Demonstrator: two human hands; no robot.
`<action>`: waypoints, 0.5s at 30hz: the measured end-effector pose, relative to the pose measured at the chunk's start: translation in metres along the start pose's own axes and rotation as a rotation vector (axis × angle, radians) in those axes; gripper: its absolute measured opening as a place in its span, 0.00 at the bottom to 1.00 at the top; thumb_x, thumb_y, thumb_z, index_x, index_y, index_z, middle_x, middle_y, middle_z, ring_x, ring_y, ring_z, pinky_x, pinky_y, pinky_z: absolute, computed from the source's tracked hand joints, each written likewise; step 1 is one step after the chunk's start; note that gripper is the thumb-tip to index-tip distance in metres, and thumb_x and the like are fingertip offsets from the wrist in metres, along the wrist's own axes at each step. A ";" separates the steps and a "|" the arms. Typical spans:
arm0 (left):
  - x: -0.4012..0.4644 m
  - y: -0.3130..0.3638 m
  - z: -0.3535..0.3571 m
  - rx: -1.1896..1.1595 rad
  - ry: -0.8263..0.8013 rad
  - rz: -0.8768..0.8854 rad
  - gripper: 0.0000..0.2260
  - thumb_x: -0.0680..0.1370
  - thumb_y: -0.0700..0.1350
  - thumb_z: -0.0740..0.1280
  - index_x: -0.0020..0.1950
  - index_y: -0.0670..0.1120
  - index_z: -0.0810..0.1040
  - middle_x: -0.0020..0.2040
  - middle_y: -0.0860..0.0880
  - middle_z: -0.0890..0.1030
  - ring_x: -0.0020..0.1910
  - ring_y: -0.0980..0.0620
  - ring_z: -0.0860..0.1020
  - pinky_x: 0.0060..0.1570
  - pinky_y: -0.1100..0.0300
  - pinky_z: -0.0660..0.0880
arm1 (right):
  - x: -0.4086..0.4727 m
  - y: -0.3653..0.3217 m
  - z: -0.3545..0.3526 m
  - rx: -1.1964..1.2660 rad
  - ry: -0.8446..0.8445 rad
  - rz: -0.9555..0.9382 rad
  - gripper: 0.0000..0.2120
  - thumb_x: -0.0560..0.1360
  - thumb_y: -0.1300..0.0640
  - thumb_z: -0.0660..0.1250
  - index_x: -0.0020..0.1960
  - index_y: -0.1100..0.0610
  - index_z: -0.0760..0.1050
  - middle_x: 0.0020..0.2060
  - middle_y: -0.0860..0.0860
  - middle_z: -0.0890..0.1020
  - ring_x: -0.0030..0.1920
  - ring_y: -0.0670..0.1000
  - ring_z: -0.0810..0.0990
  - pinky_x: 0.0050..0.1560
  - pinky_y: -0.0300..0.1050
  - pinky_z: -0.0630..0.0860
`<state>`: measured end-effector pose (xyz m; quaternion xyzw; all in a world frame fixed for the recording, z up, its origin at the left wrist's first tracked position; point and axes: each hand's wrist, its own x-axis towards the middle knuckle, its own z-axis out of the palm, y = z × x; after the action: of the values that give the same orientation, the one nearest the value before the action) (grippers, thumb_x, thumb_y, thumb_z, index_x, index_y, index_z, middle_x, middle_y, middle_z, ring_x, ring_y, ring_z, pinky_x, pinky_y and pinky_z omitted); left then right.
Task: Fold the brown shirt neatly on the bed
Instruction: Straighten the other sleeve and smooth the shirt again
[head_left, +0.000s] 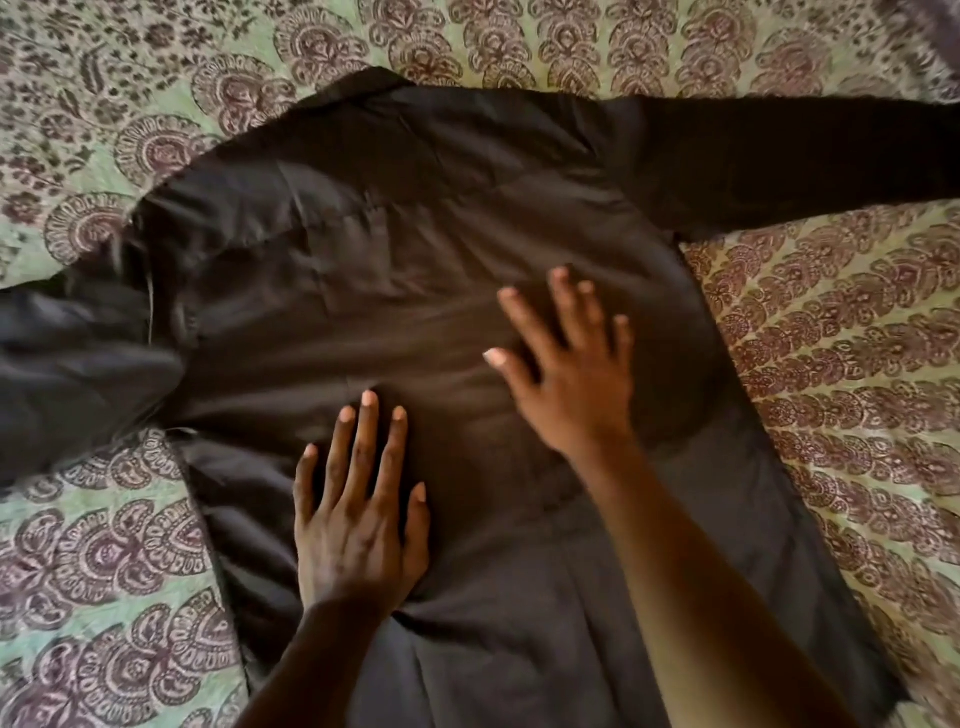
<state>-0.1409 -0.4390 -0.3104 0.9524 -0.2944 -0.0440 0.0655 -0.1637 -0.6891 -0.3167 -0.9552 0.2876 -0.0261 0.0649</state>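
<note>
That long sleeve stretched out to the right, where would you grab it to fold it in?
Probably near its far end, coming from the right side. The sleeve lies flat and straight out from the shirt, so pinching there could carry it over. Its cuff is out of view. Both hands rest flat now.

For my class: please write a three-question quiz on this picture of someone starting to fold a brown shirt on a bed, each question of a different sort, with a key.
1. True or false: the brown shirt is already folded in half.
2. Which sleeve lies stretched out straight? A) the sleeve on the right B) the sleeve on the left
3. Fill in: the left hand and the right hand both rest flat on the ____.

Key: 1 false, it lies spread on the patterned bedspread; 2 A, the other is bunched; 3 shirt.
</note>
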 end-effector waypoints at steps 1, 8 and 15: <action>0.000 0.000 -0.001 0.000 -0.003 -0.001 0.32 0.79 0.56 0.57 0.83 0.51 0.60 0.85 0.48 0.54 0.83 0.48 0.56 0.78 0.42 0.55 | 0.008 0.023 -0.006 0.000 0.001 0.128 0.31 0.79 0.26 0.49 0.80 0.32 0.55 0.84 0.49 0.53 0.83 0.56 0.52 0.78 0.66 0.53; -0.001 0.001 -0.003 -0.010 -0.011 0.002 0.32 0.80 0.56 0.57 0.83 0.50 0.58 0.85 0.49 0.52 0.83 0.48 0.54 0.78 0.42 0.55 | 0.010 0.018 -0.013 -0.004 0.073 0.243 0.36 0.81 0.30 0.50 0.83 0.48 0.55 0.84 0.55 0.50 0.83 0.63 0.46 0.79 0.69 0.50; -0.015 -0.012 -0.005 -0.008 0.091 -0.029 0.33 0.80 0.57 0.58 0.82 0.41 0.60 0.84 0.44 0.56 0.83 0.46 0.56 0.78 0.37 0.54 | -0.049 -0.086 0.000 0.147 -0.107 -0.134 0.28 0.83 0.34 0.51 0.82 0.37 0.54 0.84 0.51 0.52 0.83 0.56 0.49 0.79 0.64 0.54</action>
<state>-0.1460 -0.4199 -0.3065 0.9573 -0.2774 -0.0029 0.0821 -0.1573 -0.5910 -0.3057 -0.9650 0.2163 -0.0005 0.1482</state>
